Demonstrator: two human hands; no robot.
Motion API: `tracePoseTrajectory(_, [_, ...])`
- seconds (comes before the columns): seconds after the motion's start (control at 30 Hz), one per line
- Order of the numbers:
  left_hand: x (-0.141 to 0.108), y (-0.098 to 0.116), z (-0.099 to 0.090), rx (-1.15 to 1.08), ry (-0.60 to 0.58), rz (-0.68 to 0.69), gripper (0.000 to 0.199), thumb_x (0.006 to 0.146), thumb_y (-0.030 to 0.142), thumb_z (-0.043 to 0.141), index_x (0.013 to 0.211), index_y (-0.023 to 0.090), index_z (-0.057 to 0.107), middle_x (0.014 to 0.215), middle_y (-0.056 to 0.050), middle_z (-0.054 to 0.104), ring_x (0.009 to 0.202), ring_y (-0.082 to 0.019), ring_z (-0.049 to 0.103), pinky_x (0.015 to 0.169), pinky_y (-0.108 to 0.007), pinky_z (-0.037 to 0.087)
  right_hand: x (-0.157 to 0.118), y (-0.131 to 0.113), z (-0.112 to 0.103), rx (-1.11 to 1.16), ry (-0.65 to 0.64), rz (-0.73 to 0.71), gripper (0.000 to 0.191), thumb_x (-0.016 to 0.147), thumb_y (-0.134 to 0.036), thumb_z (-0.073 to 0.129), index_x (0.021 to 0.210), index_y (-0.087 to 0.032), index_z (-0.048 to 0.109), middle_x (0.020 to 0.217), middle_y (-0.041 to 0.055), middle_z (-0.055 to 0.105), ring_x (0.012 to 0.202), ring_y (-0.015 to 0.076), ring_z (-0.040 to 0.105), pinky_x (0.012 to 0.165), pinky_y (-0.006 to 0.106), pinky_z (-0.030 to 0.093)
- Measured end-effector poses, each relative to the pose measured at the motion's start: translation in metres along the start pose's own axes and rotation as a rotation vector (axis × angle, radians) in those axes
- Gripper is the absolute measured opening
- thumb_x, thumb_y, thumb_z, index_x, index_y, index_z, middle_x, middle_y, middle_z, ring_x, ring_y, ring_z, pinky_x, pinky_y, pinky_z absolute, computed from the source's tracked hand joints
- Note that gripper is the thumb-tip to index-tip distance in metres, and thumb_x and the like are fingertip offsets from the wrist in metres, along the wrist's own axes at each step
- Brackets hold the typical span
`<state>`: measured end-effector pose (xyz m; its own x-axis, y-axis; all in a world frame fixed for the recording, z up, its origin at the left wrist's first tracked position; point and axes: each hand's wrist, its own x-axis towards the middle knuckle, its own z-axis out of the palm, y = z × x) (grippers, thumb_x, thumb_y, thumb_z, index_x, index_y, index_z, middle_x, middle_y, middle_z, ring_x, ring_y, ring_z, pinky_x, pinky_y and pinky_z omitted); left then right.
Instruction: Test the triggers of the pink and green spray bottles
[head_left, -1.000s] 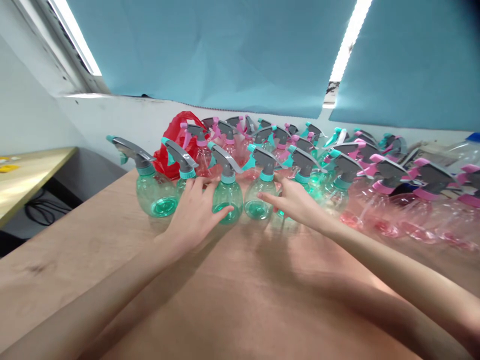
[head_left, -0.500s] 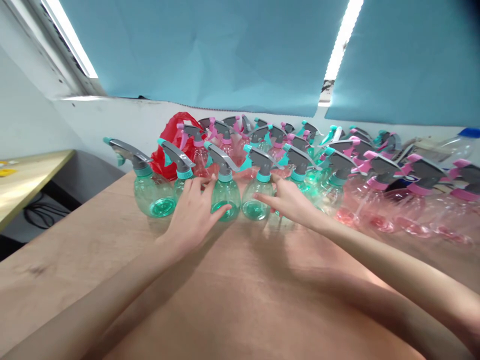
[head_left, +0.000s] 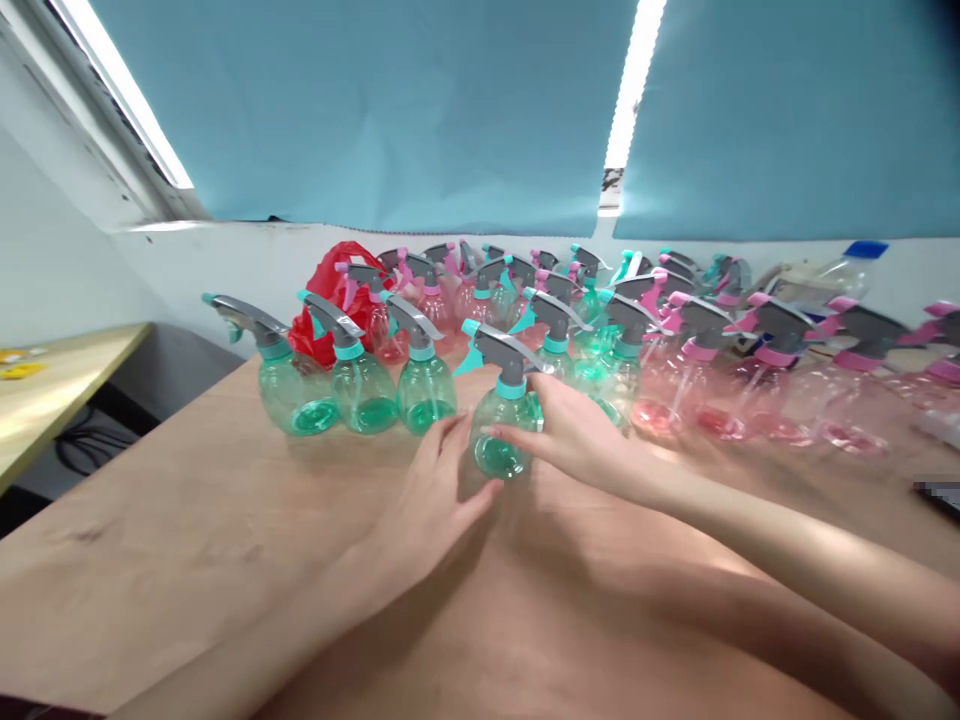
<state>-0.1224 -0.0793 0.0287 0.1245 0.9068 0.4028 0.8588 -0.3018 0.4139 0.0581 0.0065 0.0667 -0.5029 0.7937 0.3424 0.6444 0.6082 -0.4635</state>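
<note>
A clear green spray bottle with a grey and turquoise head stands upright in front of the row. My right hand grips its right side, with the thumb across the front. My left hand is at its lower left, fingers apart and close to the body; whether they touch it is hard to tell. To the left stand three more green bottles, the nearest of them just behind my left fingers. Another green bottle is behind my right hand.
Pink spray bottles line the right side of the wooden table, with more bottles behind. A red plastic bag lies at the back left. A dark object sits at the right edge.
The green bottle by my right hand has come out of the row toward me. My left hand has moved right, from the neighbouring bottles to this one. The view has shifted right.
</note>
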Motion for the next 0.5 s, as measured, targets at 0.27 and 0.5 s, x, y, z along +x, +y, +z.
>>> tracePoseTrajectory(0.27, [0.011, 0.038, 0.042, -0.265, -0.128, 0.052, 0.088, 0.081, 0.047, 0.068, 0.148, 0.031, 0.012, 0.149, -0.01, 0.032, 0.134, -0.035, 0.035, 0.105, -0.053, 0.038, -0.048, 0.023, -0.029, -0.157, -0.015, -0.013, 0.068, 0.08, -0.074, 0.041, 0.12, -0.019, 0.051, 0.105, 0.0111, 0.064, 0.08, 0.0286, 0.065, 0.06, 0.037, 0.047])
tracePoseTrajectory(0.5, [0.025, 0.072, 0.072, -0.401, -0.223, 0.132, 0.091, 0.082, 0.048, 0.068, 0.148, 0.031, 0.007, 0.151, -0.012, 0.027, 0.136, -0.034, 0.031, 0.107, -0.057, 0.034, -0.067, 0.066, -0.061, 0.161, 0.021, -0.086, 0.052, 0.081, -0.061, 0.056, 0.115, -0.022, 0.054, 0.104, 0.0089, 0.062, 0.099, 0.0278, 0.059, 0.081, 0.042, 0.05])
